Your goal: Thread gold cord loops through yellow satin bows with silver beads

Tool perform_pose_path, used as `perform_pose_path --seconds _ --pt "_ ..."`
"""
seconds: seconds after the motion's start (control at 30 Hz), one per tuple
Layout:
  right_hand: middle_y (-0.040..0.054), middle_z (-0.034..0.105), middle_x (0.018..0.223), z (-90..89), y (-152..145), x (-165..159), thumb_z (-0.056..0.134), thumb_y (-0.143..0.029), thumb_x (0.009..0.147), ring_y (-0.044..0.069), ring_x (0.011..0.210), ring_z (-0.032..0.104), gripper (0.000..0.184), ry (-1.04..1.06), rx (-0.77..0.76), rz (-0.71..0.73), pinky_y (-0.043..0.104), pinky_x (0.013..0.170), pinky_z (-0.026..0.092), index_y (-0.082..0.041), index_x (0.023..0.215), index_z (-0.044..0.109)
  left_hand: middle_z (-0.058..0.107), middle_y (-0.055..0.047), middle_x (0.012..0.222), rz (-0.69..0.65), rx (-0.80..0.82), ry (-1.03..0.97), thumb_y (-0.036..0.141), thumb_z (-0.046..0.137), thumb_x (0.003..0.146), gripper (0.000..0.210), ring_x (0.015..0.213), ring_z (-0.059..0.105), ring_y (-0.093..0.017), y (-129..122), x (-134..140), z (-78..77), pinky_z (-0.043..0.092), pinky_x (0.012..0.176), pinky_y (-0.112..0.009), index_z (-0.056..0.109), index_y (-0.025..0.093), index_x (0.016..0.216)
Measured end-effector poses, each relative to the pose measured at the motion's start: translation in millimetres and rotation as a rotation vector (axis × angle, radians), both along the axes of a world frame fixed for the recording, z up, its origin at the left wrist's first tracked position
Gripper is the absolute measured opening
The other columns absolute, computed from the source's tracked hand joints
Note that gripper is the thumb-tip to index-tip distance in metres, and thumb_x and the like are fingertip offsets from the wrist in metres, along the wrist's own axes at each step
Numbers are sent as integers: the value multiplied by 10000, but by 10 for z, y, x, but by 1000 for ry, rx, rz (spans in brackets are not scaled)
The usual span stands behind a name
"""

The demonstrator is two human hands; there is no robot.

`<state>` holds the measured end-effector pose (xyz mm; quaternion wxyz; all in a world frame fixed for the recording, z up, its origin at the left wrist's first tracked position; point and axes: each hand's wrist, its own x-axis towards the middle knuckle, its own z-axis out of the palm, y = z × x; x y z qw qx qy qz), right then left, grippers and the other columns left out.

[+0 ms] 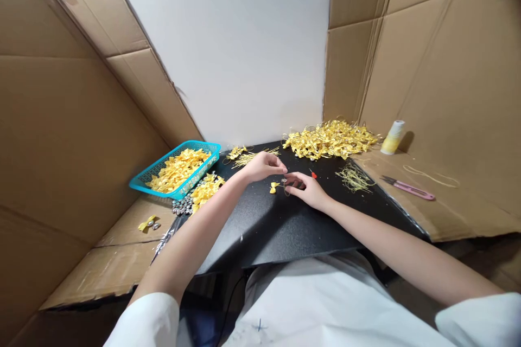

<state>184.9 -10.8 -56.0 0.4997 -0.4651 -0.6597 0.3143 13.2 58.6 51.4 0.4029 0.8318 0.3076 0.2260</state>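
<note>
My left hand (264, 167) hangs over the middle of the black table, its thumb and fingertips pinched together. What lies between them, if anything, is too small to make out. Just to the right, my right hand (306, 188) has its fingers curled on a thin looped thread (286, 191). Close to its fingertips shows a small silvery piece (284, 179). A yellow ribbon bow (274, 188) is left of these fingertips, below my left hand, and appears joined to the thread. Beyond the right hand lies a small red item (313, 174).
A blue basket (215, 153) of yellow bows stands left, beside loose bows (207, 190) and silver beads (183, 206). Behind are a large heap of yellow bows (331, 140) and yellow strands (256, 156). Right: cut threads (355, 178), pink thread snips (413, 190), a spool (393, 138). Cardboard walls enclose both sides.
</note>
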Motion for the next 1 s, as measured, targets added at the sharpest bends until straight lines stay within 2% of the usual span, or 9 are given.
perform_pose_path --seconds 0.17,0.27,0.37,0.47,0.57,0.67,0.87,1.0 --pt "59 747 847 42 -5 -1 638 -411 780 196 732 631 266 -2 11 -54 316 655 446 -180 868 737 709 -49 649 -43 -44 -13 357 756 659 210 585 609 -147 -52 116 -185 425 547 -235 732 150 680" --pt "58 748 799 26 7 3 656 -395 760 196 695 621 243 -13 -2 -61 326 653 444 -178 824 746 711 -55 669 -9 -59 -65 372 758 663 232 587 608 -142 -60 149 -208 429 561 -240 720 144 682" --pt "55 754 827 8 20 5 687 -335 731 196 717 625 180 -28 -11 -57 329 681 446 -187 815 748 719 -62 708 60 -77 -201 392 777 647 265 637 621 -144 -50 148 -111 454 631 -257 713 138 687" --pt "49 754 841 -3 28 3 711 -291 709 188 721 626 155 -40 -20 -50 325 697 455 -189 821 744 719 -60 704 168 -83 -352 431 808 600 328 669 621 -144 -18 121 76 457 676 -266 715 132 700" --pt "44 749 799 -11 30 2 719 -270 704 178 692 625 150 -54 -33 -37 314 683 465 -182 824 740 717 -57 698 251 -39 -430 462 817 576 370 667 606 -132 26 81 264 448 672 -257 711 129 699" --pt "45 744 789 -11 23 4 714 -248 711 173 688 633 132 -72 -41 -18 306 681 472 -175 819 736 722 -58 718 307 21 -450 447 800 606 340 663 593 -120 55 42 378 446 667 -252 709 136 707" --pt "49 733 783 -1 -6 6 732 -240 702 186 730 653 109 -116 -45 2 314 723 479 -177 791 742 730 -62 747 348 56 -436 397 779 638 275 673 599 -117 38 15 388 453 683 -257 701 145 716" --pt "69 719 865 35 -30 24 771 -289 664 216 823 643 232 -129 -32 -56 352 778 474 -193 875 752 723 -61 738 297 30 -378 422 784 627 317 680 610 -125 -51 47 336 455 678 -259 701 134 728"
